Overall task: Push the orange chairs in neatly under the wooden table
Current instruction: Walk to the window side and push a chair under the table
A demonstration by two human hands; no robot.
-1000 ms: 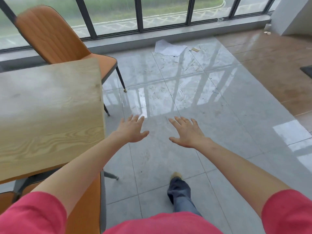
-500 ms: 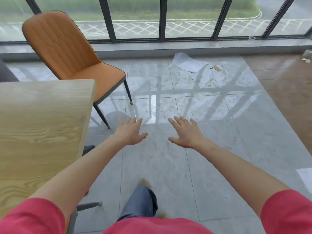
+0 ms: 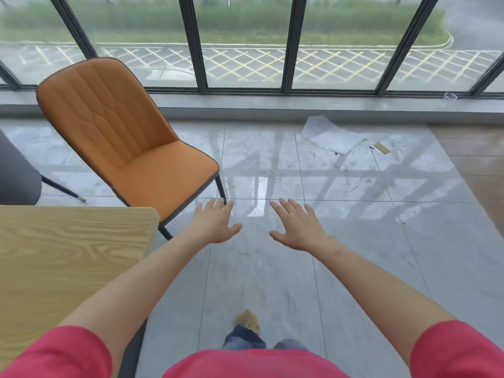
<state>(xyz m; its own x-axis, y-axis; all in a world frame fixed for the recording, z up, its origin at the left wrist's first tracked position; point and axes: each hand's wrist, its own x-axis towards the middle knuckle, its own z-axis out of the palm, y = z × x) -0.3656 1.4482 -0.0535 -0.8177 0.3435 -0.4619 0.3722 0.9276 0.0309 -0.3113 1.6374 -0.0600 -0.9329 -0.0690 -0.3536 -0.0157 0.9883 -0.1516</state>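
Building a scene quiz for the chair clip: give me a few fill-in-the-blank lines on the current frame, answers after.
1. The orange chair stands at the wooden table's far corner, not pushed ____.
2. Both the left hand and the right hand are ____, holding nothing.
3. A crumpled sheet of ____ lies on the floor tiles near the window.
4. The person's sleeves are ____.

Answers: in; open; paper; red
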